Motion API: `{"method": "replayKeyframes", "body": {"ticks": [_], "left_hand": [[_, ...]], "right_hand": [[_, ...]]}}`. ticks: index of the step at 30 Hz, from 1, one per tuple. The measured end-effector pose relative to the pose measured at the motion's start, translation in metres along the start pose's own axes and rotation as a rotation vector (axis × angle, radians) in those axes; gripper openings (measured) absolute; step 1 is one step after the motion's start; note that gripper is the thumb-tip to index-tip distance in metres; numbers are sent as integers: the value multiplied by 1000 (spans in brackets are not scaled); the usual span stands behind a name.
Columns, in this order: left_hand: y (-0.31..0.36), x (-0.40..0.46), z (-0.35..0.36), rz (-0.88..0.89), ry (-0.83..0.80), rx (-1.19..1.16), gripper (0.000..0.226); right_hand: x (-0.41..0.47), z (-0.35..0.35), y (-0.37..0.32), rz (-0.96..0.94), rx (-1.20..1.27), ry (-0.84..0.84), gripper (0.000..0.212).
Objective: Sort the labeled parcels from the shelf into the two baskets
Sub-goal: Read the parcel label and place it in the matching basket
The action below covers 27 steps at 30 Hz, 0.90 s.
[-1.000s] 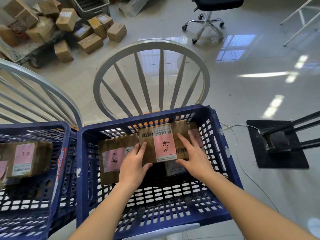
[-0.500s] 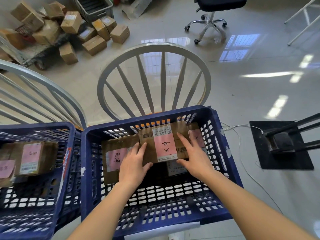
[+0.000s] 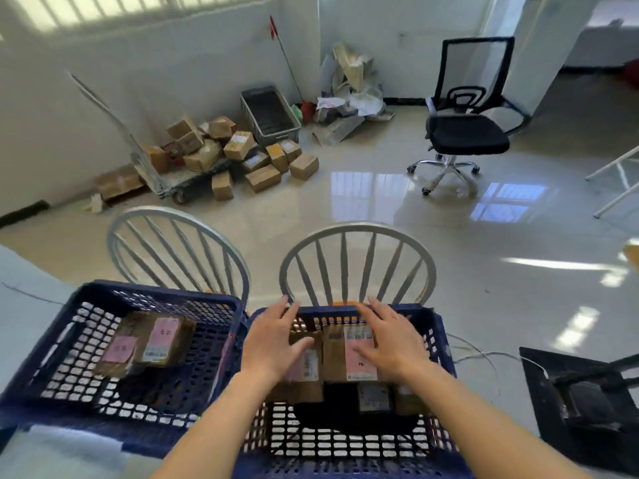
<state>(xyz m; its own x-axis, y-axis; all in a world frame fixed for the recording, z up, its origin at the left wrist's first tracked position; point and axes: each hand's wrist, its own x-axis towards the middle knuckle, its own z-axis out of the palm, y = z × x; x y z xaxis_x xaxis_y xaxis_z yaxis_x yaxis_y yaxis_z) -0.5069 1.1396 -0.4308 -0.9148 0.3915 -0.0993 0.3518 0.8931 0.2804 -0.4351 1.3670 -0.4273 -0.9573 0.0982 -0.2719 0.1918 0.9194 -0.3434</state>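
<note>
Blue right basket [image 3: 439, 344] holds brown parcels [image 3: 349, 354]. Both hands, left hand [image 3: 273, 344] and right hand [image 3: 390, 340], are above them, fingers spread and grasping nothing.

Both bare forearms reach forward from the lower edge of the view, converging slightly. The left hand [image 3: 273, 344] is palm down, its fingers [image 3: 281, 307] straight and spread, thumb angled inward. The right hand [image 3: 390, 344] mirrors it, palm down, fingers [image 3: 377, 309] extended and splayed, gripping nothing.

Parcel labels [image 3: 359, 354] partly behind hands
</note>
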Motion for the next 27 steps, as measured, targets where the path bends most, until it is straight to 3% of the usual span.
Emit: {"method": "replayKeyframes", "body": {"ticks": [10, 18, 27], "left_hand": [[-86, -105, -275, -206, 335, 122, 83], [-207, -386, -459, -557, 549, 186, 84], [-279, -758, -523, -969, 740, 248, 83]], "right_hand": [[-16, -155, -258, -428, -130, 195, 79], [-174, -183, -551, -833, -154, 263, 84], [-438, -105, -798, -1287, -70, 216, 79]]}}
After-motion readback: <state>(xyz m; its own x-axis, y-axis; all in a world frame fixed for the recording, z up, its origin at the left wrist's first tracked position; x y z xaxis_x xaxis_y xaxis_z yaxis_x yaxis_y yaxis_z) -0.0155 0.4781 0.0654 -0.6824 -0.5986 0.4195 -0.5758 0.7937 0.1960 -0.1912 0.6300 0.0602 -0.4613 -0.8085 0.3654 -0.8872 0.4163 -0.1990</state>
